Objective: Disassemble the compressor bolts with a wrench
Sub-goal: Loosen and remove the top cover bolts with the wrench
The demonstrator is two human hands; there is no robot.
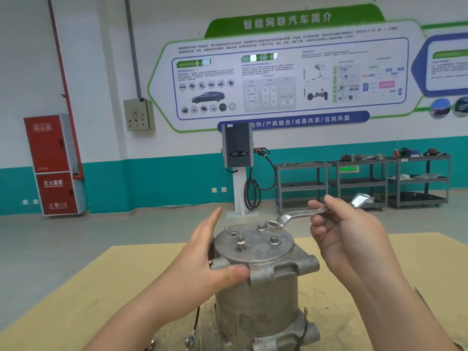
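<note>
A grey metal compressor (260, 297) stands upright on a tan board (106, 279). Three bolts show on its round top: a raised one (240, 241) at the front left, one (274, 240) at the right, one (261, 227) at the back. My left hand (210, 257) steadies the housing's left side, fingers straight, thumb pressed on the front. My right hand (347, 231) grips the shaft of a silver combination wrench (298, 216). Its ring end (272, 224) hovers just right of the back bolt. The open end (361, 200) sticks out past my fingers.
A cable with a connector (195, 328) hangs at the compressor's lower left. Beyond the board lies grey workshop floor with a charging post (238, 158), metal shelf carts (362, 183) holding parts, and a red fire cabinet (54, 164) against the wall.
</note>
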